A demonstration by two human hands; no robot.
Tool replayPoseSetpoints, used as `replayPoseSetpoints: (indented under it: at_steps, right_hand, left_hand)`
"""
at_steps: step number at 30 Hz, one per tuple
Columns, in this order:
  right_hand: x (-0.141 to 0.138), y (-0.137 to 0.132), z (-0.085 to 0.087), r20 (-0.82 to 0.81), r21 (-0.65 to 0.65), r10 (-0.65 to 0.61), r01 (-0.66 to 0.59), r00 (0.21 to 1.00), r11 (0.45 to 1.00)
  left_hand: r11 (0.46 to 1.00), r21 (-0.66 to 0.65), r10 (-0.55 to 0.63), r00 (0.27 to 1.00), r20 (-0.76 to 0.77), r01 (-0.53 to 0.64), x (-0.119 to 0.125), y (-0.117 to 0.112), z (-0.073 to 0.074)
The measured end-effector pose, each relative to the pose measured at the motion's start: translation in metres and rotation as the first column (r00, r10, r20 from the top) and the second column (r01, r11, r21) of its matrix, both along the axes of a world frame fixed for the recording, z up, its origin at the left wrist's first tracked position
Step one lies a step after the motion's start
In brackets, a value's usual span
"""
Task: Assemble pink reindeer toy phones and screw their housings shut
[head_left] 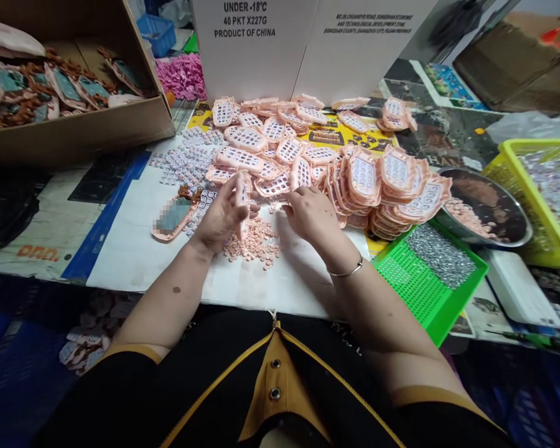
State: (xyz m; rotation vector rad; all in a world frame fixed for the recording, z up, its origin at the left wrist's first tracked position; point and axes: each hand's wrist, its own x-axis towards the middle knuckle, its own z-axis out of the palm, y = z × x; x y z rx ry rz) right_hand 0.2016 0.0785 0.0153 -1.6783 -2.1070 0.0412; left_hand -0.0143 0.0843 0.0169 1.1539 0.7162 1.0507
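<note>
My left hand point(221, 214) is closed around a pink toy phone shell point(242, 198), held upright on its edge above a small heap of tiny pink round buttons point(254, 242). My right hand point(310, 214) hovers just right of that heap, fingers curled toward the shell; whatever its fingertips pinch is too small to make out. One finished toy phone with a screen point(172, 218) lies flat left of my left hand. A big pile of pink keypad shells point(280, 149) spreads behind both hands, with neat stacks of shells point(396, 186) to the right.
A cardboard box of assembled phones point(51, 93) sits far left. White cartons point(256, 43) stand at the back. On the right are a green tray of small silver parts point(401, 280), a steel bowl point(485, 211) and a yellow basket point(541, 193). White keypad sheets point(186, 162) lie beside the pile.
</note>
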Motion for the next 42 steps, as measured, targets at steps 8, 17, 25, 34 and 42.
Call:
replayPoseSetpoints:
  at_steps: [8, 17, 25, 34, 42]
  right_hand:
    - [-0.016, 0.010, -0.032, 0.197, -0.020, 0.082, -0.079, 0.977, 0.997]
    - [-0.018, -0.011, -0.015, -0.096, 0.117, 0.070, -0.058, 0.993, 0.991]
    - [-0.049, -0.047, 0.012, -0.160, 0.344, 0.415, -0.343, 0.896, 0.874]
    - [-0.045, -0.055, 0.019, 0.148, 0.298, 0.429, -0.454, 0.891, 0.840]
    - [-0.057, -0.076, 0.020, 0.321, 0.230, 0.358, -0.439, 0.877, 0.869]
  left_hand:
    - [0.983, -0.157, 0.106, 0.991, 0.081, -0.093, -0.006, 0.004, 0.007]
    - [0.973, -0.171, 0.168, 0.983, 0.074, -0.154, 0.002, 0.002, 0.008]
    - [0.967, -0.204, -0.117, 0.978, 0.171, 0.151, 0.004, -0.007, 0.001]
    - [0.966, -0.211, -0.096, 0.968, 0.232, 0.146, 0.006, -0.007, 0.001]
    - [0.937, -0.275, -0.139, 0.953, 0.269, 0.214, 0.005, -0.009, 0.001]
